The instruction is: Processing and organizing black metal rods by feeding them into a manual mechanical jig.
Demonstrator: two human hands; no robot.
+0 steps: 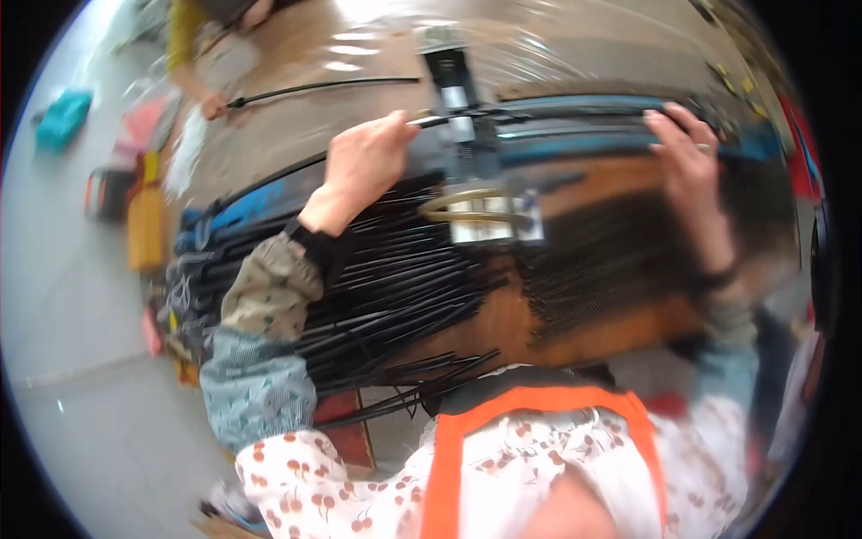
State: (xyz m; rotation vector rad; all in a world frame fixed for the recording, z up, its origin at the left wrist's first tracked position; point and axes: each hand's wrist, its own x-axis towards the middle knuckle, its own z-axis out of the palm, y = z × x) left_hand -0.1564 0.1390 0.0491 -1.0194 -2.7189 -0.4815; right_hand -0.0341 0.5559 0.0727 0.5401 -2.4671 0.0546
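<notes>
The black rod (434, 121) you were working with looked thin, smooth and dark, with a dull sheen where light caught it. It lay at the upper middle of the bench (503, 319), meeting the narrow upright device (460, 112) in the centre. Its long axis ran roughly left to right across your front, the left part slanting down toward you; beyond the device it merged with other dark strips (575, 111), so you could not have told from this view where its right end was. Your left hand (368, 160) was closed around it just left of the device, thumb toward the device. Your right hand (684, 148) was blurred, its fingers bent at the right part of those strips, and I cannot tell whether it gripped them or only touched them. Below your left hand, many black rods (386, 278) lay in a loose pile, mostly lengthwise, while a blurred dark bundle (611, 251) spread under your right hand. At the far left stood a yellow box (145, 229) and a black bin (109, 193); what they held was too unclear to tell. Across the bench, a co-worker's hand (214, 106) held another rod (323, 87).
</notes>
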